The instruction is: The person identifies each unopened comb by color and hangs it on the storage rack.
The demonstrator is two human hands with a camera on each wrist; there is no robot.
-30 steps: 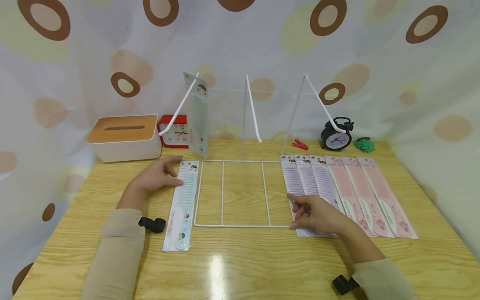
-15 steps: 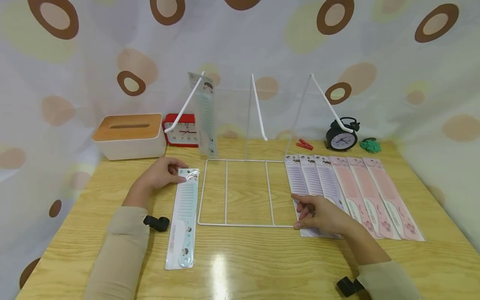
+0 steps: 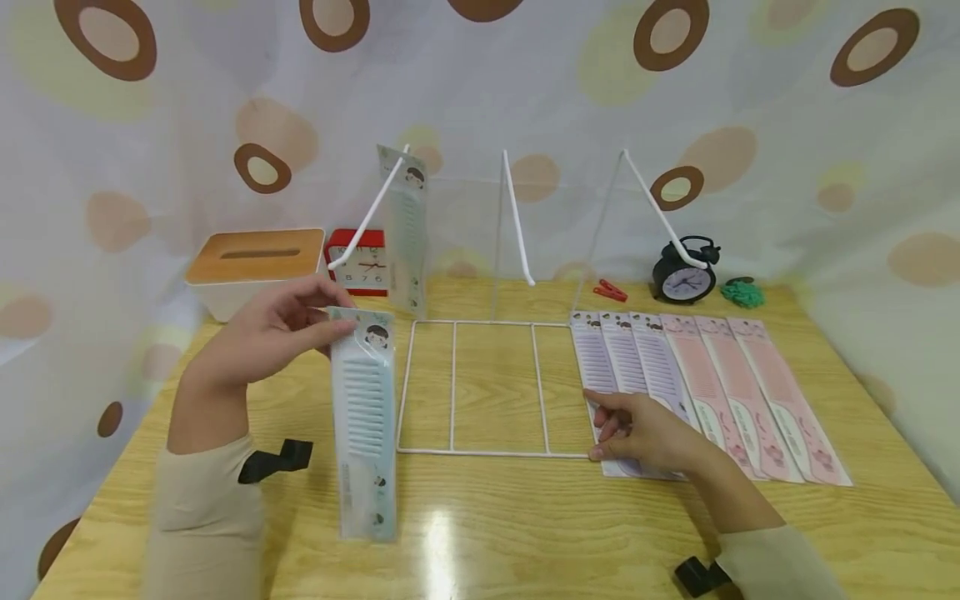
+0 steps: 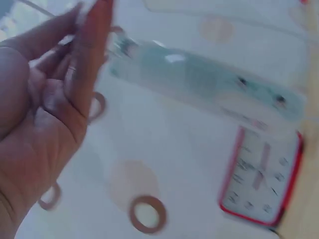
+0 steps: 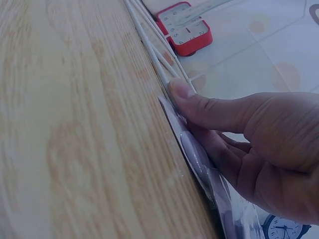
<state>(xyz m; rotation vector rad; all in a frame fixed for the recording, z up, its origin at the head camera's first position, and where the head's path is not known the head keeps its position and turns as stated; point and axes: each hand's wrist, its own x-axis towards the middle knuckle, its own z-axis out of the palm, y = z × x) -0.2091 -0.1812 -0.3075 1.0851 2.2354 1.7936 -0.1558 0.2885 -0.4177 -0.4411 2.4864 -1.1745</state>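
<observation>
A blue comb in a clear-fronted packet (image 3: 366,417) hangs upright from my left hand (image 3: 262,337), which pinches its top corner between thumb and fingers. Beside it stands a white wire display rack (image 3: 495,453) with three slanting prongs. Another packaged blue comb (image 3: 406,225) hangs on the rack's left prong. My right hand (image 3: 645,429) holds the base at its front right corner; in the right wrist view the thumb (image 5: 182,89) presses on the white wire. Under that hand lie packaged purple combs (image 3: 597,354), partly covered. The left wrist view is blurred.
Packaged pink combs (image 3: 731,392) lie to the right of the purple ones. Along the back stand a tissue box (image 3: 255,250), a red clock (image 3: 360,275) and a black alarm clock (image 3: 684,279). A red clip (image 3: 611,290) and a green bundle (image 3: 742,292) lie there too.
My left hand has picked up the blue comb packet from beside the rack, first sliding it toward me, then raising it upright. The right hand has stayed at the rack's corner.
</observation>
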